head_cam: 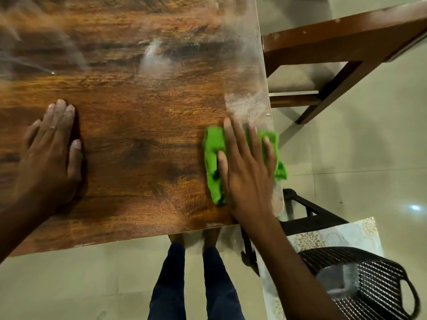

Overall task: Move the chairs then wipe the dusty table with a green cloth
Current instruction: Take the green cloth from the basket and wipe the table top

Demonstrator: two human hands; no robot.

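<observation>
Green microfibre, bunched into a wad, lay pinned beneath the right hand (248, 167) at the near right corner of the table (129, 125); the green cloth (213, 153) showed on both sides of the palm, its longer run pointing away from the body and its right fringe overhanging the table's right edge. Nearest the viewer stood the person's legs (196, 280) on the tiled floor (358, 146), with a black mesh chair (369, 280) set off to the right, clear of the table. The right hand was spread flat, fingers (231, 132) splayed and pressing down on the cloth rather than clenched around it. The left hand (49, 153) rested well apart on the left of the tabletop, likewise flat and open, holding nothing (apparently a brace). Wood around both hands looked dark and clean. Directly beyond the right fingertips, touching the right edge, lay a pale dust patch (245, 103); further off, a white smear (153, 56) and a hazy band along the far right edge remained. A wooden chair (335, 54) stood beyond that edge, apart from the table. Judged from this layout, the next stroke ran forward from the right hand, which was the nearer to the dust.
</observation>
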